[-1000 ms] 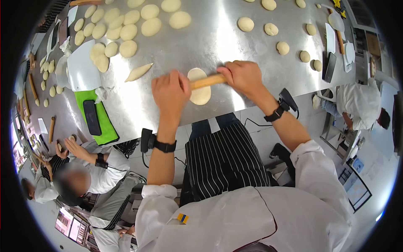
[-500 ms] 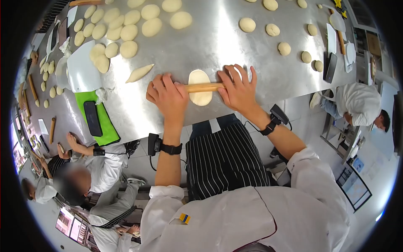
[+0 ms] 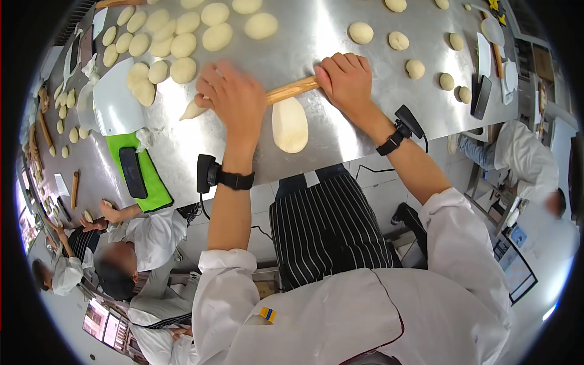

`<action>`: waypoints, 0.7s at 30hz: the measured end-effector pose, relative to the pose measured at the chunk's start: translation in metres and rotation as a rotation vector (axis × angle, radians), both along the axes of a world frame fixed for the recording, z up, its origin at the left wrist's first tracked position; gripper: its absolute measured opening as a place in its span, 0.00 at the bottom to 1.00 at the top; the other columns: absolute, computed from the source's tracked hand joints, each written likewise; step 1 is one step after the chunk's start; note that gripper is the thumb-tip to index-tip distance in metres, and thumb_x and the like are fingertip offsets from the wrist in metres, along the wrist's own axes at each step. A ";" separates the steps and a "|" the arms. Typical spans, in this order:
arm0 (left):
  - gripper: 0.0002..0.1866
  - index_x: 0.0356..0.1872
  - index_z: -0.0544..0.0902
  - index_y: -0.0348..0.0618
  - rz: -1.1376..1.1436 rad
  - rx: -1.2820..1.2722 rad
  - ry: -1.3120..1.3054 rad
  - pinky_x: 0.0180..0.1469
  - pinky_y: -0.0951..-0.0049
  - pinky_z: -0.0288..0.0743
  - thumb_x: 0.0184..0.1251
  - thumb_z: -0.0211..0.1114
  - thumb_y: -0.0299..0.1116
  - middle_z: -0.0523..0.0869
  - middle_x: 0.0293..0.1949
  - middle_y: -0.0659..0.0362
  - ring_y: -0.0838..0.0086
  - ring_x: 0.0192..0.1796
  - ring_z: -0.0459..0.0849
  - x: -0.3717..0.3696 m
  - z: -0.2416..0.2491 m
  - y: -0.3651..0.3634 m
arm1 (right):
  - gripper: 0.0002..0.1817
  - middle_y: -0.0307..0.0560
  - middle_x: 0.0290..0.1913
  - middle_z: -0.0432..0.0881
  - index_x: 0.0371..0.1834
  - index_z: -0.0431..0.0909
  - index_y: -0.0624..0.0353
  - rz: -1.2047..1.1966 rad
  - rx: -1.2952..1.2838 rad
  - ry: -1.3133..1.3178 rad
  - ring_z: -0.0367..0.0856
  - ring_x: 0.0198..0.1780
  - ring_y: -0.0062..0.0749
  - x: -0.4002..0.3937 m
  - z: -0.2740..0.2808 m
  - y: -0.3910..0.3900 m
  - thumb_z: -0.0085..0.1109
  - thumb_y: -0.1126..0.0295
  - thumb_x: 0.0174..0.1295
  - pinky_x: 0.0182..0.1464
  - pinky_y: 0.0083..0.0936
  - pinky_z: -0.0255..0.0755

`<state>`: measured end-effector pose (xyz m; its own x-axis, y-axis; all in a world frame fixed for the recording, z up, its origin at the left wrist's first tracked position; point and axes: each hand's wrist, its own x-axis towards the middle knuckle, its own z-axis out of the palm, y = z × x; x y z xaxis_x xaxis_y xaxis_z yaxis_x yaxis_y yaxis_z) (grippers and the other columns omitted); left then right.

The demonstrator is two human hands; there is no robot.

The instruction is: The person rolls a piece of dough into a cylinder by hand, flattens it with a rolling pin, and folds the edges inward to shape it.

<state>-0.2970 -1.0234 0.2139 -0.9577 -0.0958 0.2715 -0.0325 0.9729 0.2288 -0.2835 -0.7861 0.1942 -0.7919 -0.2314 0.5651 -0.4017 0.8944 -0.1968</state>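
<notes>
A wooden rolling pin (image 3: 293, 90) is tilted, its right end higher, over the top edge of a flat oval of dough (image 3: 290, 126). My right hand (image 3: 348, 82) is closed around the pin's right end. My left hand (image 3: 232, 100) is at the pin's left end, its fingers smeared by motion, so its grip is unclear. A tapered dough piece (image 3: 191, 110) lies beside my left hand, partly hidden by it.
Several dough rounds (image 3: 217, 36) lie at the upper left and more (image 3: 398, 41) at the upper right. A white scraper (image 3: 115, 100) and a phone (image 3: 132, 173) on a green cloth (image 3: 159, 193) lie left. Co-workers are at lower left and right.
Both my hands and the rolling pin have moved away from me, up the dough, and the pin has tilted. The left hand has also shifted left, now partly covering the tapered piece.
</notes>
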 end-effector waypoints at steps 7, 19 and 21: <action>0.14 0.58 0.82 0.40 -0.087 0.380 0.384 0.63 0.61 0.65 0.75 0.60 0.26 0.87 0.58 0.56 0.62 0.59 0.79 0.036 0.069 -0.021 | 0.30 0.53 0.22 0.84 0.22 0.84 0.60 -0.207 -0.177 -0.495 0.84 0.27 0.58 0.023 0.073 0.031 0.55 0.51 0.81 0.33 0.50 0.76; 0.25 0.70 0.86 0.48 -0.497 0.249 -0.125 0.77 0.43 0.58 0.75 0.76 0.39 0.80 0.70 0.58 0.53 0.73 0.73 0.062 -0.004 -0.010 | 0.20 0.55 0.37 0.89 0.45 0.83 0.62 -0.341 -0.181 -0.700 0.88 0.36 0.55 0.090 0.044 0.053 0.76 0.53 0.72 0.39 0.43 0.80; 0.24 0.68 0.88 0.50 -0.502 0.269 -0.116 0.77 0.45 0.58 0.74 0.77 0.40 0.81 0.68 0.59 0.55 0.72 0.73 0.061 -0.008 -0.011 | 0.20 0.52 0.40 0.89 0.45 0.83 0.59 -0.399 -0.131 -0.636 0.89 0.38 0.53 0.085 0.035 0.051 0.77 0.53 0.70 0.40 0.42 0.80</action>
<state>-0.2356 -1.0348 0.2060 -0.9257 0.3265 0.1911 0.3782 0.7839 0.4924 -0.1988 -0.7356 0.2290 -0.9837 0.1782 -0.0246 0.1732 0.9013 -0.3971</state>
